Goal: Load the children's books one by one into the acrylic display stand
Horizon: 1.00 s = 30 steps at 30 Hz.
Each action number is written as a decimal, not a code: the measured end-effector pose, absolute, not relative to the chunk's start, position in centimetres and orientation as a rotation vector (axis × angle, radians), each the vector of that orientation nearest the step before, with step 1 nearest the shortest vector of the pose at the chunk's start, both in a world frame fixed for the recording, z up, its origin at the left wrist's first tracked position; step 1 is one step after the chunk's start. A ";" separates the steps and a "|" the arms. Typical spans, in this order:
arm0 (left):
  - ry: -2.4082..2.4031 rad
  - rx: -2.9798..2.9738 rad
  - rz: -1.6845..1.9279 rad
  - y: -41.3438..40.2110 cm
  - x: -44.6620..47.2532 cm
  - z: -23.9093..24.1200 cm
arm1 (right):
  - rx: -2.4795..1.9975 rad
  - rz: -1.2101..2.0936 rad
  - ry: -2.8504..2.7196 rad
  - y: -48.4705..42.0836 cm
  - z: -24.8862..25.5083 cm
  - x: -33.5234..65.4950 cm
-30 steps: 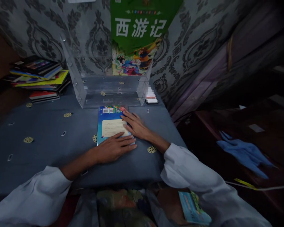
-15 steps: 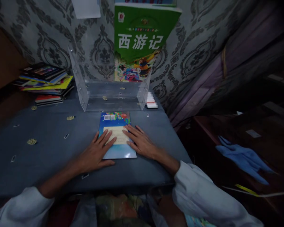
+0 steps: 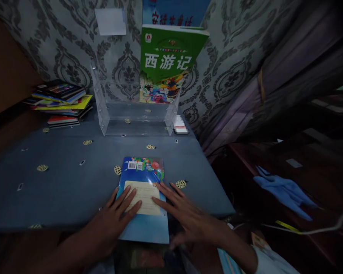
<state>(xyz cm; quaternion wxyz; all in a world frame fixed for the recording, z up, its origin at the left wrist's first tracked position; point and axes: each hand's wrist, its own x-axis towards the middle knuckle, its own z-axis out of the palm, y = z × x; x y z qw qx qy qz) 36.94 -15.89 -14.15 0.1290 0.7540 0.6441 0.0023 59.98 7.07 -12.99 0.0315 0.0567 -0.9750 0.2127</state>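
A blue book (image 3: 144, 227) lies back cover up, with a barcode at its top and a cream text panel in the middle. Its near end sticks out past the front edge of the table. My left hand (image 3: 114, 217) rests on its left side, fingers spread flat over the cover; the left thumb is hidden. On the right side, my right hand (image 3: 188, 215) lies with fingers outstretched on the cover and its thumb hanging apart below the table edge level.
Beyond the book stands a clear acrylic rack (image 3: 137, 127) holding a green book (image 3: 167, 49) and a blue one (image 3: 175, 11). Stacked books (image 3: 63, 101) occupy the back left of the table (image 3: 65, 190). A blue cloth (image 3: 284, 192) lies on a dark surface at right.
Both hands have slid the blue book toward me, from mid-table to over the front edge. The right thumb has dropped away from the cover. My view has tilted up slightly.
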 end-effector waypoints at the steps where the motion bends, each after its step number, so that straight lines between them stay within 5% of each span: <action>1: 1.853 2.194 0.000 -16.2 37.1 -14.1 | 0.188 0.672 -3.020 7.0 -13.1 60.3; 16: 1.748 2.016 0.585 -13.5 30.4 -1.2 | -0.114 0.841 -2.612 10.0 -11.8 56.7; 30: 1.867 1.584 1.392 -3.9 28.2 -8.8 | -0.579 1.233 -2.109 11.8 -11.9 51.0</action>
